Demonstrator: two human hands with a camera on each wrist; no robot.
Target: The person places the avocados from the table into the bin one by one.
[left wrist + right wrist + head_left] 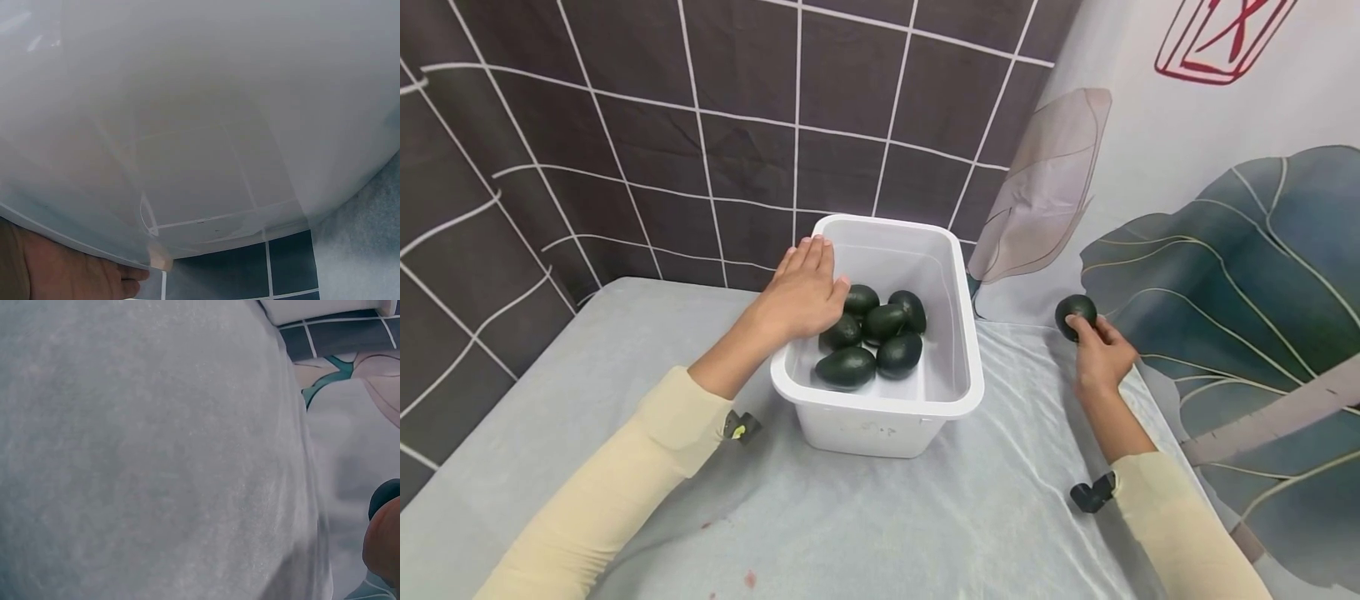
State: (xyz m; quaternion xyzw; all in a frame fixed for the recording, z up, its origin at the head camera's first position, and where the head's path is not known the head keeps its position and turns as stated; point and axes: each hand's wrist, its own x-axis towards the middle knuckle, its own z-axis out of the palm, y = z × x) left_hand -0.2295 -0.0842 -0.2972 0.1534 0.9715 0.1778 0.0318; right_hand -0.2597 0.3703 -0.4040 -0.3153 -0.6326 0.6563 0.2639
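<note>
A white plastic tub (880,425) stands on the cloth-covered table, with several dark green avocados (898,354) inside it. My left hand (805,296) lies over the tub's left rim, fingers straight and pointing away from me. In the left wrist view the tub's wall (206,125) fills most of the picture, and the left hand (78,275) shows below its rim. Off to the right of the tub, my right hand (1101,350) pinches a single avocado (1076,317) between thumb and fingers. Only part of that avocado (384,494) shows in the right wrist view.
A pale grey cloth (880,533) covers the table. Behind the tub hangs a dark sheet (745,158) with a white grid. On the right a white sheet printed with large teal leaves (1232,283) hangs along the table's edge, close to the right hand.
</note>
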